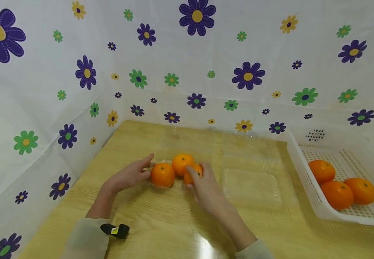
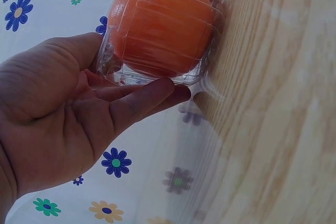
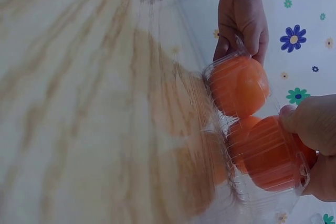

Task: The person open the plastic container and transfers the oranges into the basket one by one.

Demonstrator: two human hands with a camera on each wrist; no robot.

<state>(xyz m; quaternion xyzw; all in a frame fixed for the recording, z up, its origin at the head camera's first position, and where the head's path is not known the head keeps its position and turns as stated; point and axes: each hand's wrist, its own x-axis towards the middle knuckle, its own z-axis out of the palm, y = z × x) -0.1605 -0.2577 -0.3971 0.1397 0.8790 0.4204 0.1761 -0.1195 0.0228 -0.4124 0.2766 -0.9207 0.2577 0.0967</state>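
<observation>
Three oranges sit close together in a clear plastic clamshell box (image 2: 118,74), its wall plain in both wrist views. My left hand (image 1: 131,175) is at the box's left end, beside the left orange (image 1: 162,175); in the left wrist view its nearly straight fingers (image 2: 142,100) rest along the outer wall. The far orange (image 1: 182,163) lies between the other two. From the right, my right hand (image 1: 210,192) holds the right orange (image 1: 198,169), with thumb and fingers around it. In the right wrist view its thumb (image 3: 290,116) is against the orange.
A white perforated basket (image 1: 318,207) with three more oranges stands on the right. Another clear plastic box (image 1: 253,187) lies on the wooden table (image 1: 161,230) between the basket and my right hand. Flower-printed cloth (image 1: 174,46) closes off the back and left.
</observation>
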